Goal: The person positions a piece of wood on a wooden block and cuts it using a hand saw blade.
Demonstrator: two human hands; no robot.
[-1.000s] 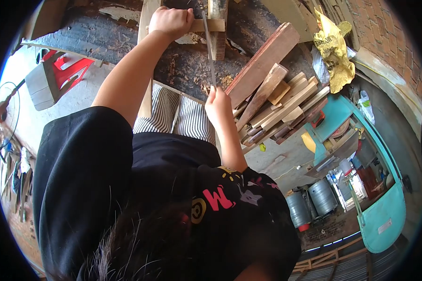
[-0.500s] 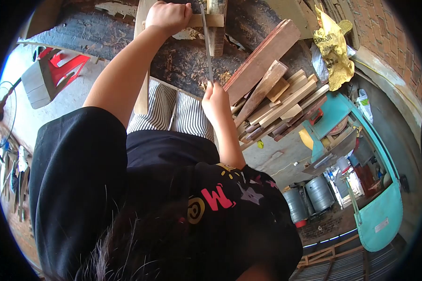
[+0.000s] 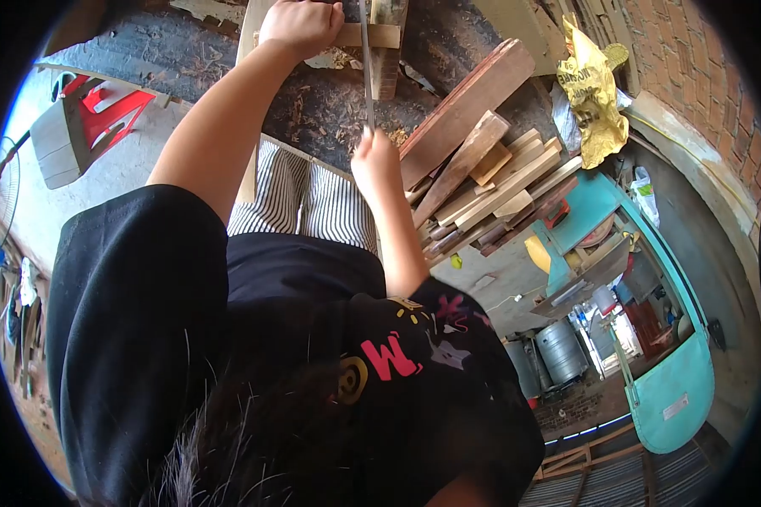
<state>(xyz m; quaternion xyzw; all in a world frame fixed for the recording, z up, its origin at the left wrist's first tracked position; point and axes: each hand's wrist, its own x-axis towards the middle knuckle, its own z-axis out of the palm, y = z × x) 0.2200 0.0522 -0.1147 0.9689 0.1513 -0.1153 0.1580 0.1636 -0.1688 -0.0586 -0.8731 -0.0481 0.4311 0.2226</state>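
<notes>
My left hand (image 3: 300, 27) is closed over a short strip of wood (image 3: 383, 35), pressing it down near the top of the view. The strip lies across a wooden block (image 3: 385, 78) on the dark workbench (image 3: 317, 114). My right hand (image 3: 375, 159) is wrapped round the near end of a saw (image 3: 368, 93), and its handle is hidden by the fingers. The thin metal blade, seen almost edge-on, crosses the strip to the right of my left hand. The far tip of the blade runs out of view.
Shavings litter the bench. A thick plank (image 3: 469, 114) and a stack of wood strips (image 3: 499, 190) lie to the right. Beyond them are a yellow sack (image 3: 592, 101) and a turquoise machine (image 3: 672, 401). A red chair (image 3: 123, 127) stands at the left.
My right hand has moved forward and slightly left, pushing the saw farther across the strip. My left hand stays on the wood, and the whole view has shifted slightly.
</notes>
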